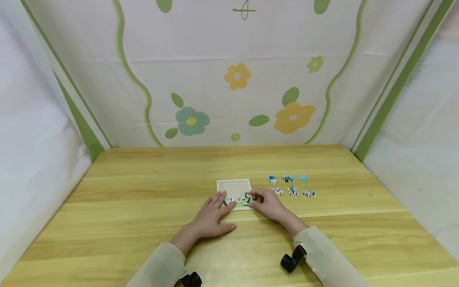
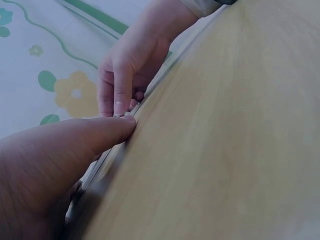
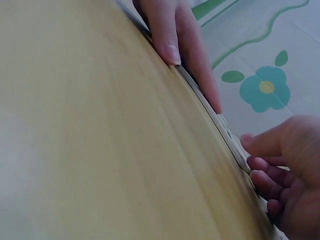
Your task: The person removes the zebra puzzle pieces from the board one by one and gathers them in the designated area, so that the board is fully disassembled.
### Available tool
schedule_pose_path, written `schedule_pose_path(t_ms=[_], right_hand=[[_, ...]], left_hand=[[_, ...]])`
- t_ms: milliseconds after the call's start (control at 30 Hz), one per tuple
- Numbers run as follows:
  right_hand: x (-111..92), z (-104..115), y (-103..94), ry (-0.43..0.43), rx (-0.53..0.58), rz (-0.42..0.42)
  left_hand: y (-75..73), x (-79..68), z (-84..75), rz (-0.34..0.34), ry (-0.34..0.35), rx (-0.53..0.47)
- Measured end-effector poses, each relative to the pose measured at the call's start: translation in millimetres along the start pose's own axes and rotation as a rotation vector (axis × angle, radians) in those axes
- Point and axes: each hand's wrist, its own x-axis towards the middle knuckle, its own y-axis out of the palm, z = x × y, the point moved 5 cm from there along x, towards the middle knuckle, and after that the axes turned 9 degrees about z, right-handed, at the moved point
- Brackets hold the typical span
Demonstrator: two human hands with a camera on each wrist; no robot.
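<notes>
A shallow wooden puzzle tray (image 1: 234,181) lies on the table, its upper part bare wood. Green, black and white panda pieces (image 1: 239,200) fill a strip along its near side. My left hand (image 1: 212,219) rests over the tray's near left corner with straight, spread fingers, some touching the pieces. At the near right corner, my right hand (image 1: 268,204) pinches a panda puzzle piece (image 1: 246,197) between thumb and curled fingers. In the right wrist view the right hand (image 3: 295,170) is at the tray's edge; the piece itself is hidden there.
Several loose puzzle pieces (image 1: 293,192) lie in two rows to the right of the tray, the nearest beside my right hand. The wooden table (image 1: 143,191) ends at a flowered cloth (image 1: 201,87) behind, with white cloth walls at both sides.
</notes>
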Motion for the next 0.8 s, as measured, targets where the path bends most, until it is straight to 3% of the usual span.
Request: schedule_pose_path(t_ms=[367,567,800], right_hand=[[-5.1,-2.6,-16.0,0.021,0.113,0.035],[-19.0,-2.0,-42.9,0.004,0.084,0.01],[-48.2,-10.3,-75.9,0.054,0.092,-0.014]], left_hand=[[2.5,0.5,0.4,-0.015,0.0,-0.002],[1.9,1.0,-2.2,-0.025,0.014,-0.003],[-0.2,0.4,-5.2,-0.021,0.027,-0.003]])
